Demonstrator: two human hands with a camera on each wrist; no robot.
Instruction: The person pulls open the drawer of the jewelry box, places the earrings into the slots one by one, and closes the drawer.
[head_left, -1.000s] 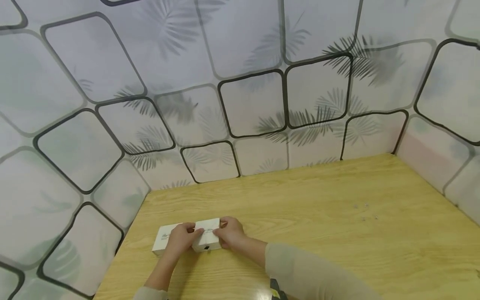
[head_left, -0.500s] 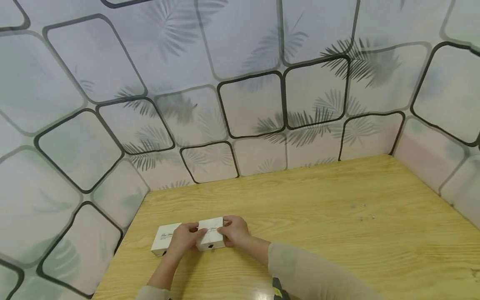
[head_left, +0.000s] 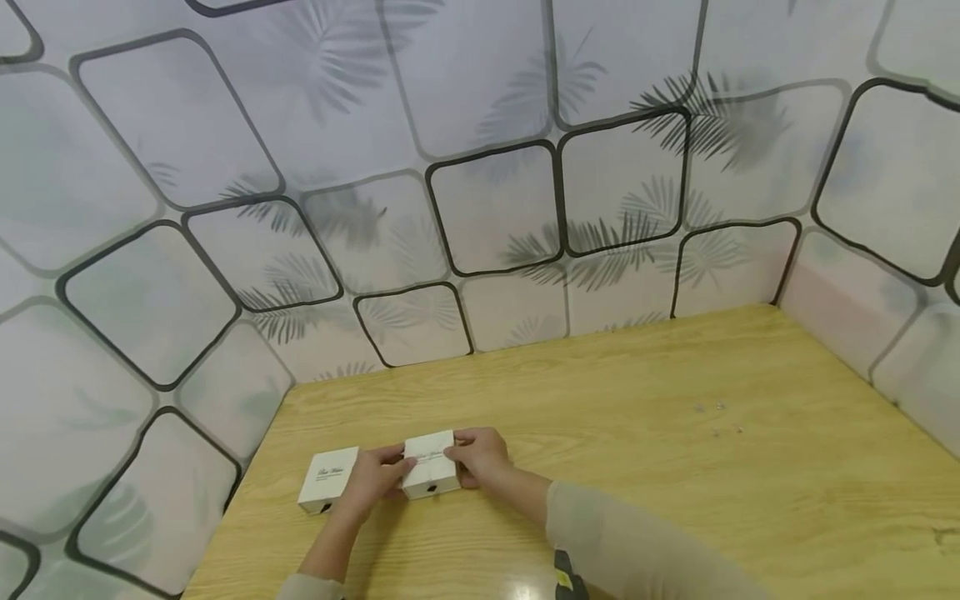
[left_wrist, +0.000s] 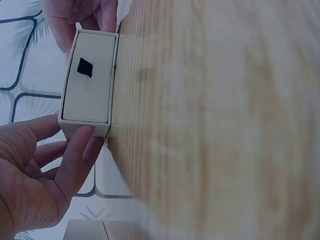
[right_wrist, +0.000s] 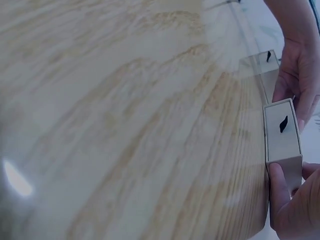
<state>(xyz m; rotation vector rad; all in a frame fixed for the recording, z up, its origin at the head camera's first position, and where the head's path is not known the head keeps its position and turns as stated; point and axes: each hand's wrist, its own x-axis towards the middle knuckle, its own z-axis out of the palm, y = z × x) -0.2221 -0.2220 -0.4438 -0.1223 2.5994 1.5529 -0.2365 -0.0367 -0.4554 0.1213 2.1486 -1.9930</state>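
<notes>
A small white drawer-style box (head_left: 431,477) with dark lettering on top lies on the table, held from both sides. My left hand (head_left: 366,483) grips its left end with thumb and fingers, and my right hand (head_left: 482,457) grips the right end. The left wrist view shows the box's front face (left_wrist: 89,95) with a black ribbon tab (left_wrist: 85,67). Left of my left hand sits a second white box (head_left: 330,475) of the same kind, a gap apart from the held one. Its right part is hidden behind that hand.
Several tiny clear pieces (head_left: 720,406) lie on the right part of the wood-grain table (head_left: 600,467). A patterned wall covering (head_left: 495,308) borders the table at the back and both sides.
Both hands have slid the held box to the right, away from the second box, and the gap between the two boxes has widened. The second box stays about where it was.
</notes>
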